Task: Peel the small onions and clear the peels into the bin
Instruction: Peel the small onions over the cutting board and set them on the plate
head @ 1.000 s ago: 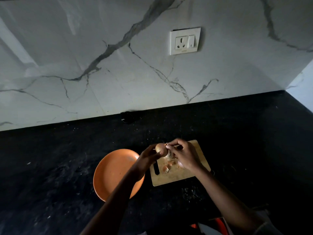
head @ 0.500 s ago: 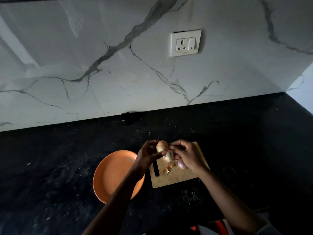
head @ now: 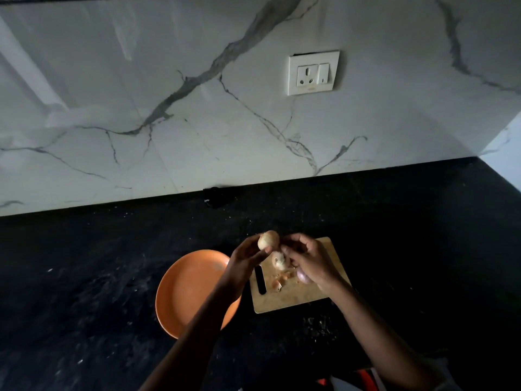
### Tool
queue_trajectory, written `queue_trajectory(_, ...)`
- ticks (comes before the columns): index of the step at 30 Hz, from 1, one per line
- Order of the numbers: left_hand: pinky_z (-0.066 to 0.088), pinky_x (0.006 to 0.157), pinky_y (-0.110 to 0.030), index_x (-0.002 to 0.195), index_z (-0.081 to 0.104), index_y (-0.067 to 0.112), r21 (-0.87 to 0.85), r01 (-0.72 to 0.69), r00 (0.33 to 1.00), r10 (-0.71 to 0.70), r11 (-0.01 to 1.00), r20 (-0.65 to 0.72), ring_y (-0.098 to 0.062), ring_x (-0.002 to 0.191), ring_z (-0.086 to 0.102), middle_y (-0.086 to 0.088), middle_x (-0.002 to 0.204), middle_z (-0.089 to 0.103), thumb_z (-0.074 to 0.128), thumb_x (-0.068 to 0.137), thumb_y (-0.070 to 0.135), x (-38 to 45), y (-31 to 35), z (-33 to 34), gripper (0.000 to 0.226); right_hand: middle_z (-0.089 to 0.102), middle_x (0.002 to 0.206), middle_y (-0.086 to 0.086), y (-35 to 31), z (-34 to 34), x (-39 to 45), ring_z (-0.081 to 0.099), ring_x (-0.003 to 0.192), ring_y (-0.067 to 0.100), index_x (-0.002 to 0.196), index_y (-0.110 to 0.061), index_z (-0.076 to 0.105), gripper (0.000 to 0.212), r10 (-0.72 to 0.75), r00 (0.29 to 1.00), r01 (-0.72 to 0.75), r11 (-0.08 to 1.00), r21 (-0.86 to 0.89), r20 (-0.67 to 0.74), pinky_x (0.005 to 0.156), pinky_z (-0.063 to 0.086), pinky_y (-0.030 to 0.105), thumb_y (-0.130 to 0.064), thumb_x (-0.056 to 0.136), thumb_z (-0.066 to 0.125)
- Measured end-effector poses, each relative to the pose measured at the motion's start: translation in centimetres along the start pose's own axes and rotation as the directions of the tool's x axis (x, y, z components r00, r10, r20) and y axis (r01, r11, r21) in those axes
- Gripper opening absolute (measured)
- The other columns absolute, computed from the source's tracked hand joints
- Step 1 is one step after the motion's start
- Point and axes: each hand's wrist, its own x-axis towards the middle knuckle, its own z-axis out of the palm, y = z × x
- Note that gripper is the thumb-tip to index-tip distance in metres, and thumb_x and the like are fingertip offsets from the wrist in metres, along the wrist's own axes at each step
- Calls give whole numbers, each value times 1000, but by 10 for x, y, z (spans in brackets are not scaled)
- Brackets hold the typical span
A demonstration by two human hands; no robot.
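fig: left hand (head: 244, 259) grips onion (head: 267, 239) at centre frame, above chopping board (head: 298, 297). right hand (head: 308, 259), fingers curled, has drawn slightly off it since 1 s ago; whether it pinches skin, can't tell. peels (head: 277, 283) lie on board w/ two more onions; peeling unfinished.

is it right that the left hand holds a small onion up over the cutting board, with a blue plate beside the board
Not quite: the plate is orange, as the head view shows. The left hand does hold a small onion over the cutting board, plate beside it.
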Motion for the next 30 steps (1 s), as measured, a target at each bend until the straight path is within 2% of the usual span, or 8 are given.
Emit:
queue_trajectory(5,50,78,-14,132,58,14,43,3,999,-5,999,45,-5,107,66,-5,122,69,64,91,24,-2,-2,0,42,63,74,5,-11,-9,-6,53,37,-3,110,-7,65,18,157,984,-166,981,102,90,33,36,12,-6,93,68)
queue_trajectory(9,50,83,-19,135,56,23,81,39,996,-46,996,82,-3,113,64,0,128,67,58,98,26,-2,-1,1,37,69,100,13,-9,-2,0,67,70,10,113,-7,61,20,143,989,-144,989,39,26,45,49,17,-8,94,67)
queue_trajectory(12,43,99,-38,137,54,32,103,88,986,-101,991,134,-6,123,59,8,130,66,60,95,42,-1,1,-4,43,63,100,15,-16,-1,-1,57,48,-3,116,-4,53,22,195,980,-197,979,52,51,35,35,9,-7,97,62)
queue_trajectory(15,38,105,-41,139,52,34,62,126,970,-136,990,200,-6,127,56,9,134,64,56,93,42,-2,3,-8,47,60,89,11,-19,-4,-3,48,34,-5,114,-7,51,18,227,965,-241,966,96,131,32,31,10,-5,98,59)
queue_trajectory(19,35,111,-44,142,51,34,88,150,962,-166,985,218,-6,127,55,9,134,64,56,98,31,2,4,-12,44,64,99,11,-18,-4,-1,62,64,5,113,-10,55,18,180,976,-188,981,54,121,45,47,17,-7,96,62)
queue_trajectory(23,38,109,-44,132,58,38,116,139,972,-158,983,174,-6,121,59,10,126,68,61,93,42,4,8,-8,39,69,106,3,-13,1,2,68,98,23,102,-32,58,19,87,992,-77,992,-101,94,84,59,51,-18,93,68)
queue_trajectory(27,44,102,-41,130,60,33,107,86,985,-101,991,142,-7,117,63,7,123,70,62,91,43,2,10,-6,40,69,108,2,-12,3,3,67,100,21,104,-29,58,18,51,995,-40,991,-124,87,83,59,46,-16,94,66)
queue_trajectory(30,43,102,-41,129,61,34,86,94,985,-105,992,138,-8,119,61,9,125,68,59,91,43,-1,9,-9,38,67,110,11,-12,-2,6,65,92,22,109,-17,59,14,93,994,-95,995,19,60,63,55,30,-12,96,62)
